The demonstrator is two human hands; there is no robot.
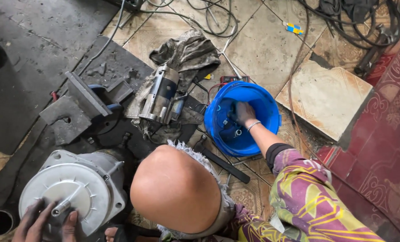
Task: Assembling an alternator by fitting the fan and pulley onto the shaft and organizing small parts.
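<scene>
Blue plastic catches the eye first in the head view: a round blue bucket (242, 117) stands on the tiled floor (258, 40), right of centre. The right hand (243, 112) reaches down into it, fingers curled among small dark parts at the bottom; whether they pinch one of those parts I cannot tell. A thin bracelet (253, 125) circles the wrist, and the sleeve (316, 197) above it is patterned in purple, yellow and green.

At the lower left, the left hand (45, 222), smeared with dark grease, lies spread with its fingers open against the face of a large grey alternator housing (74, 188), which rests on a black rubber mat (38, 49). A short shaft (63, 207) sticks out of the housing's centre, just beside the fingers.

Between the two hands, the person's bent knee (175, 190) fills the lower middle. Further up lies a silver and black starter motor (162, 95) on a dirty rag (186, 54). To its left sit dark metal blocks (81, 105). A flat black bar (224, 163) lies on the floor just below the bucket. Black cables (200, 13) loop across the top, and a loose pale tile (325, 94) sits to the right of the bucket, next to a red patterned carpet (388, 125).
</scene>
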